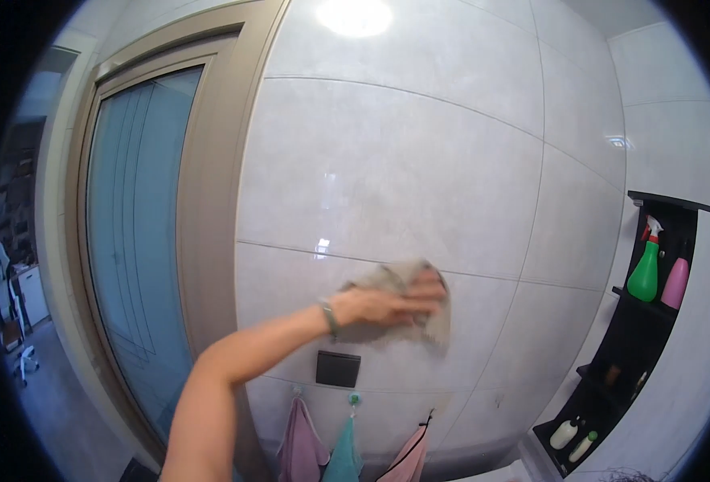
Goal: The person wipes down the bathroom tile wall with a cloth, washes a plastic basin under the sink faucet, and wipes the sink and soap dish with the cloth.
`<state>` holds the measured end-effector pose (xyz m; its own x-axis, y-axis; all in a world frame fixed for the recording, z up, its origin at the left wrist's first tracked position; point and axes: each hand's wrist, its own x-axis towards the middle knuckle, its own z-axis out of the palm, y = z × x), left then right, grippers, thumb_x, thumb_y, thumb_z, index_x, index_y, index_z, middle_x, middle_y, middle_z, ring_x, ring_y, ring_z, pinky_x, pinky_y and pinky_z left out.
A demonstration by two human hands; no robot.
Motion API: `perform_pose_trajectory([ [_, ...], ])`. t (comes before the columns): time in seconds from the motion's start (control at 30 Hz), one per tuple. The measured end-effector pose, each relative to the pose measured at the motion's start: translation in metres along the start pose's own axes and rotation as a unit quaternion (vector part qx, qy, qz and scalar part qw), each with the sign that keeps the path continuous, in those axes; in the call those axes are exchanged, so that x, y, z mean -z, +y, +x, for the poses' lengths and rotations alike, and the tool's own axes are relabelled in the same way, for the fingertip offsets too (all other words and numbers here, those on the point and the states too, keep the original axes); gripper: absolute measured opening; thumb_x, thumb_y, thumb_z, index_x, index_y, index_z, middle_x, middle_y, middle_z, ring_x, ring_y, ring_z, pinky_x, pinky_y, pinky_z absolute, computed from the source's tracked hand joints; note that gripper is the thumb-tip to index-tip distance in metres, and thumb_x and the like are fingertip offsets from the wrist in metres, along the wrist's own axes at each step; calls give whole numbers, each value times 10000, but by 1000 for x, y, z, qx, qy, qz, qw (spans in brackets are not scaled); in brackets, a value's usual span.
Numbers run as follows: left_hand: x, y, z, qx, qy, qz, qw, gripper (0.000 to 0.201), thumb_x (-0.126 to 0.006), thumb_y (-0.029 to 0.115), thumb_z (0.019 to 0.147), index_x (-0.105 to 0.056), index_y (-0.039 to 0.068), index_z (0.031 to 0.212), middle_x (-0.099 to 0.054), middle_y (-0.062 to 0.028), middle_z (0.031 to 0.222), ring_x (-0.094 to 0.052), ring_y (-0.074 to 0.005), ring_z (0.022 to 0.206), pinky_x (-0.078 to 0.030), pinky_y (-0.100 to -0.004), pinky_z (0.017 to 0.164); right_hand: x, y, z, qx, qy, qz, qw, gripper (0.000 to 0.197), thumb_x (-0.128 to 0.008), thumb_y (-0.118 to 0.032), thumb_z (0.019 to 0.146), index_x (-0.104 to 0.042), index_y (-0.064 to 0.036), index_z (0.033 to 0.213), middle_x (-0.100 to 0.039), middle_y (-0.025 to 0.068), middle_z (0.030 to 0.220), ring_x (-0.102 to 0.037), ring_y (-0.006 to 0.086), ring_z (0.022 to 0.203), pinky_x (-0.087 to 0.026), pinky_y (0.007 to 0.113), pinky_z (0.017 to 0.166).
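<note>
Cloth, greyish-beige, was up vs. tiled wall, approx. 5 o'clock & close in from centre of view. L hand lay over it, back of hand to camera; forearm came in from 7 o'clock. Fingers stretched out & a bit apart across cloth, blurred; unclear whether tips also pinched it. R hand out of shot.

Step looked like wiping, judging by pose + blur. To do it well: whole palm needed to bear evenly, cloth spread w/o thick folds, esp. its 11 o'clock side, which looked rumpled. Horiz. joint ran behind cloth's upper part; prob. wanted fingertip pressure along its length, not just a pass across. Overlapping strokes, 12 to 6, would've left fewer streaks.

Watch-outs: black wall plate, 6 o'clock, just below wrist, best kept dry. Towels on hooks, farther out at 6, could've been snagged by low strokes. Green spray bottle stood on black shelf, 3 o'clock, well apart from hand.
</note>
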<state>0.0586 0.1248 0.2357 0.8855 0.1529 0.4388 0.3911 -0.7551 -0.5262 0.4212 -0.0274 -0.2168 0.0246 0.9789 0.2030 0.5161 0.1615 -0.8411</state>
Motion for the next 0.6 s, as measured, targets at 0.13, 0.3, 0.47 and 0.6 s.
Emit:
perform_pose_trajectory([
  [0.13,125,-32,-23,334,175,397,837,450,-526,179,887,-472,135,1332,-377,-137,1442,-270,-349,1375,-115,-537,1133,-1,-3,1,-1,17,-5,1000,328,-517,-197,863,-625,-12,1112,-658,117,837,-608,213,801,-498,361,696],
  [0.3,208,-109,-10,452,218,589,634,538,-455,186,900,-360,125,1426,-278,-114,1513,-184,-331,1411,-107,-505,1139,-6,-10,11,24,5,-8,1000,331,-521,-209,859,-626,-17,1107,-658,116,842,-608,215,806,-497,366,698],
  [0.47,98,-79,117,193,263,365,872,435,-515,244,883,-507,231,1318,-408,-75,1424,-324,-299,1340,-187,-497,1121,-3,-15,22,31,21,-12,999,333,-525,-220,856,-628,-21,1102,-657,116,847,-607,218,811,-496,372,699],
  [0.6,20,-22,92,46,85,202,974,439,-565,325,888,-517,229,1314,-361,-76,1462,-240,-292,1399,-139,-484,1158,-8,-22,33,52,14,-14,998,336,-528,-229,853,-629,-24,1098,-656,115,851,-607,220,815,-496,376,701],
])
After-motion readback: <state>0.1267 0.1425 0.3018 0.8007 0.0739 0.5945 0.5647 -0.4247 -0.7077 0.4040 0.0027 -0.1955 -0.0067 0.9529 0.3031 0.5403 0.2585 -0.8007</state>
